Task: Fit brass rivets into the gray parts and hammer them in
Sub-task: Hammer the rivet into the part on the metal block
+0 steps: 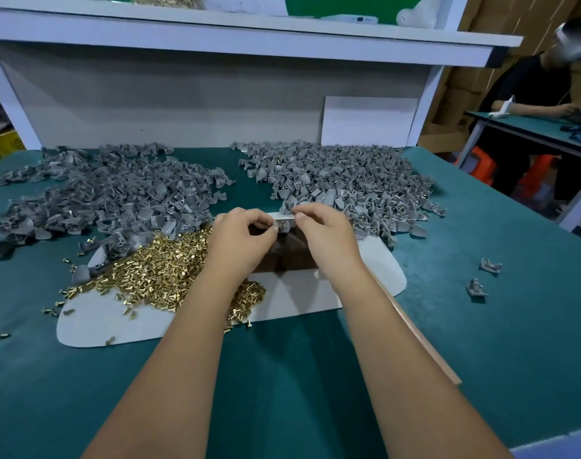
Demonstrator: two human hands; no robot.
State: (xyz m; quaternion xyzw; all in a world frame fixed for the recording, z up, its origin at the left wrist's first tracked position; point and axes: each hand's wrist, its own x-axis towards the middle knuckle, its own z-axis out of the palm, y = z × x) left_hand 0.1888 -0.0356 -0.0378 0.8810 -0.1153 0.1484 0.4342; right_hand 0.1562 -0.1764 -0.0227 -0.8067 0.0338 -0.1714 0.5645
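1. Between both pinches: one gray part (284,225), held by left hand (241,240) and right hand (325,236), fingertips curled tight on it.
2. Fitting step; rivet (280,222) seemingly at its hole, too small to confirm.
3. Left of grip: rivet pile (156,270).
4. Next: seating, then hammering; no hammer clearly visible.

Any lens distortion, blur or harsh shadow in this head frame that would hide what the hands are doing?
Head view: wide-angle bending bows the shelf edge and the table; light is even and soft, without glare. The left hand and right hand are sharp, but the gray part they pinch is tiny and mostly covered by fingers. The brass rivets stay crisp.
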